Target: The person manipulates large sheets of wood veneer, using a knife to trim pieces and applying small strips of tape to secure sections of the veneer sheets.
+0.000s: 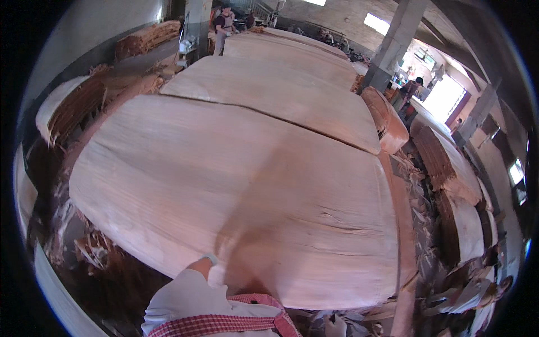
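Note:
A broad, pale pinkish sheet of wood veneer point(241, 185) lies in front of me, with a few creases and splits towards its right side. My left hand point(210, 259) is at the near edge of this sheet, below a white sleeve. Something pale, perhaps a glove or wrap, covers part of it, and its fingers cannot be made out. My right hand is out of sight. Beyond a dark gap lies a second veneer sheet point(281, 106), with more sheets farther back. A shadow falls across the near sheet.
Veneer stacks stand at the left point(70, 106) and right point(443, 157). Torn veneer scraps point(415, 196) litter the right side; more lie at the left. Concrete pillars point(393, 45) rise farther back. One person point(223, 25) stands at the far left, another point(412, 90) at the right.

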`<state>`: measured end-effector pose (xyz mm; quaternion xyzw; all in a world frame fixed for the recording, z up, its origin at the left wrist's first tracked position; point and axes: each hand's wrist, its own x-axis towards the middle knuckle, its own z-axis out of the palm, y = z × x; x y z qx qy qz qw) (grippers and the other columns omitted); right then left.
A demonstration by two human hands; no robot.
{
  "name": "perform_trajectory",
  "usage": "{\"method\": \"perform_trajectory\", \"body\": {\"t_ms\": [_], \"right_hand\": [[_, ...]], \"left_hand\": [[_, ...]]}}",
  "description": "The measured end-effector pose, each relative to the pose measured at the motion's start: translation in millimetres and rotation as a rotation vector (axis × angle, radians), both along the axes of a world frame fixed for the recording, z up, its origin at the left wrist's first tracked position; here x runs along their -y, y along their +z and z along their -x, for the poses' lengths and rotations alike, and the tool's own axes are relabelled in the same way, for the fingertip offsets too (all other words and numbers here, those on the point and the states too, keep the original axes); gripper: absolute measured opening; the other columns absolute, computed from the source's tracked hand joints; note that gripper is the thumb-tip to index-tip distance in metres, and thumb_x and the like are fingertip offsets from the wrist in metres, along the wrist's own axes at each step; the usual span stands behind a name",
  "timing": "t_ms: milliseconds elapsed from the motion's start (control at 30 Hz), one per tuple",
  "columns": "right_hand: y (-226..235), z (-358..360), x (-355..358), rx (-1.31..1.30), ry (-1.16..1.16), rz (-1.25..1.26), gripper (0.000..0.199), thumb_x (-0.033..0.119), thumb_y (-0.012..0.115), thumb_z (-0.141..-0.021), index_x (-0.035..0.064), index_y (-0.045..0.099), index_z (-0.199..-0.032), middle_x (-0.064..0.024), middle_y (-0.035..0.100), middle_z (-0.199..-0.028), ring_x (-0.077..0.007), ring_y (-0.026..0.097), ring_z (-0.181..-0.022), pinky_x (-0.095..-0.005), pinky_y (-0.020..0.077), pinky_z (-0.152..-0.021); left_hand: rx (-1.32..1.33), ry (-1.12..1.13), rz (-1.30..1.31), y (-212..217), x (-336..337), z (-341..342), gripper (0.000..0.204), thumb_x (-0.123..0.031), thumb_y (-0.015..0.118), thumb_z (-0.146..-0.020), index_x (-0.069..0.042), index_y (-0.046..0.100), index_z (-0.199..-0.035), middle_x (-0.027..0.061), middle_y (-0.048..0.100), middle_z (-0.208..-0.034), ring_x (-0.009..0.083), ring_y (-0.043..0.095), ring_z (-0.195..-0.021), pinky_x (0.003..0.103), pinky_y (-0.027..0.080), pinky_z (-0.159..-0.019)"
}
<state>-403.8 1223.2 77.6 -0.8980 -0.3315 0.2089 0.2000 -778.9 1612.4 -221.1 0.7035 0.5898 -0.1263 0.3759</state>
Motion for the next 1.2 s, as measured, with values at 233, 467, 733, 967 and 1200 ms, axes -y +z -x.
{"method": "perform_trajectory", "body": {"t_ms": [233, 467, 733, 967, 1200], "right_hand": [[-48.6, 95.8, 10.3, -0.613, -0.274, 0.082, 0.026, 0.031, 0.064, -0.088, 0.0056, 0.068, -0.096, -0.0051, 0.056, -0.06, -0.0119, 0.051, -0.046, -0.0307, 0.038, -0.042], [-61.9, 90.0, -28.7, -0.348, -0.094, -0.003, 0.024, 0.031, 0.065, -0.088, 0.0071, 0.067, -0.09, -0.0016, 0.05, -0.057, -0.0116, 0.043, -0.045, -0.0302, 0.0361, -0.041], [-70.0, 90.3, 16.0, -0.817, -0.357, -0.041, 0.025, 0.031, 0.065, -0.089, 0.0071, 0.065, -0.082, 0.0015, 0.05, -0.057, -0.0101, 0.041, -0.044, -0.0303, 0.034, -0.04], [-37.8, 124.5, 16.3, -0.426, -0.216, -0.058, 0.027, 0.032, 0.064, -0.089, 0.0056, 0.065, -0.081, -0.0036, 0.05, -0.057, -0.0122, 0.044, -0.045, -0.0323, 0.036, -0.042], [-86.4, 92.3, 20.6, -0.259, -0.038, 0.344, 0.053, 0.052, 0.05, -0.09, 0.0017, 0.064, -0.085, -0.0211, 0.065, -0.083, -0.0411, 0.06, -0.084, -0.048, 0.0473, -0.072]], "left_hand": [[0.287, 0.053, -0.051, 25.3, -48.3, -30.9, 0.041, -0.031, 0.048, -0.09, -0.006, 0.063, -0.12, 0.0244, 0.062, -0.115, 0.0407, 0.058, -0.11, 0.046, 0.047, -0.093], [0.083, -0.033, -0.122, -14.9, -13.8, 37.7, 0.039, -0.028, 0.049, -0.088, -0.005, 0.064, -0.116, 0.024, 0.064, -0.113, 0.0403, 0.059, -0.11, 0.047, 0.047, -0.094], [-0.011, 0.488, 0.003, -5.6, 10.8, 93.3, 0.033, -0.024, 0.054, -0.086, -0.005, 0.066, -0.11, 0.0236, 0.063, -0.116, 0.0389, 0.06, -0.11, 0.046, 0.048, -0.094], [0.045, 0.45, -0.197, 3.7, -13.4, 39.8, 0.04, -0.026, 0.054, -0.086, -0.006, 0.058, -0.12, 0.023, 0.062, -0.115, 0.0411, 0.061, -0.106, 0.05, 0.049, -0.089], [0.208, 0.229, -0.536, 13.5, -12.4, 1.4, 0.035, -0.032, 0.059, -0.083, -0.005, 0.061, -0.105, 0.0214, 0.066, -0.096, 0.0404, 0.064, -0.089, 0.051, 0.05, -0.078]]}}
